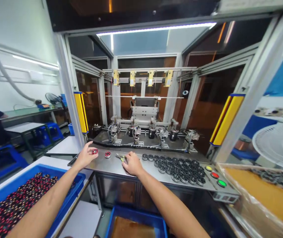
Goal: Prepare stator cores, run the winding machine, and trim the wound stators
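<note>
A small round red-and-silver motor stator (95, 151) is pinched between the thumb and fingers of my left hand (85, 157), just above the left end of the metal ledge. Another red stator (107, 154) lies on the ledge between my two hands. My right hand (133, 164) is closed over the green handles of a small pair of cutters (120, 157), whose jaws point left toward that stator. To the right of this hand, many black stators (181, 167) are massed on the ledge, with two standing apart at the near end.
Behind the ledge stands a winding machine (145, 114) with several clamping stations. Yellow guards (81, 112) flank the opening. A blue bin (82, 180) of red-and-black stators sits left; a lined box (262, 188) and coloured buttons (215, 175) are right. A blue tub (165, 228) lies below.
</note>
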`<state>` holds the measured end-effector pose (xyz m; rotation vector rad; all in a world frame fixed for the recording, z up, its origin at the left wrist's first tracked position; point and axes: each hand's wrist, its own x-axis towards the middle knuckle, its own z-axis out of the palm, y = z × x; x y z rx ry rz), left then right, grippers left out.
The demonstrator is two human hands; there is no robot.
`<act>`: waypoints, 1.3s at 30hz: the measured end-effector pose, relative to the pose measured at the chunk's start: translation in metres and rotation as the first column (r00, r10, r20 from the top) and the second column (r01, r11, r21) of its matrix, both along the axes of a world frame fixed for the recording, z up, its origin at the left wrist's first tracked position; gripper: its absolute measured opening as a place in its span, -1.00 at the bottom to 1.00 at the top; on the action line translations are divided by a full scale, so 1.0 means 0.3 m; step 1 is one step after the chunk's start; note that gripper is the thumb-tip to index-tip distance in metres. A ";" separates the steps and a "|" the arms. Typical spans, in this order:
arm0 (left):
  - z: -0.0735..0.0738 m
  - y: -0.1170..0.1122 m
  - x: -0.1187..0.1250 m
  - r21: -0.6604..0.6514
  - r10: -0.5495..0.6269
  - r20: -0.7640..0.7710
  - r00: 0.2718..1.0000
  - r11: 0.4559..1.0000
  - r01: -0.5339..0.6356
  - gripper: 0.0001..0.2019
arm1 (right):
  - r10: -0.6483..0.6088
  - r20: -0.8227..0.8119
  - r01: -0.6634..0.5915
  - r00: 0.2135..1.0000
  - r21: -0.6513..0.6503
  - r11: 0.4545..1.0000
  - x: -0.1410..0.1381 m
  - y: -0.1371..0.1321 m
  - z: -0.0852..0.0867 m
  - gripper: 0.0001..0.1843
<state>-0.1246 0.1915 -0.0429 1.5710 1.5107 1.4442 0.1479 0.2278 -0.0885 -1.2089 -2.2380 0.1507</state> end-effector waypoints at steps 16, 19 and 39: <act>-0.058 -0.763 0.429 0.395 -0.326 0.081 0.942 0.878 0.269 -0.06 | 0.190 -0.758 -0.556 0.623 -0.258 0.790 0.122 -0.714 0.218 -0.63; -0.062 -0.761 0.473 0.348 -0.386 0.166 0.907 0.884 0.312 -0.06 | 0.076 -0.795 -0.560 0.602 -0.353 0.749 0.139 -0.747 0.202 -0.61; -0.103 -0.706 0.515 0.446 -0.464 0.137 0.875 0.818 0.364 -0.05 | -0.531 -0.813 -0.874 0.239 -0.418 0.247 0.121 -0.896 -0.006 -0.78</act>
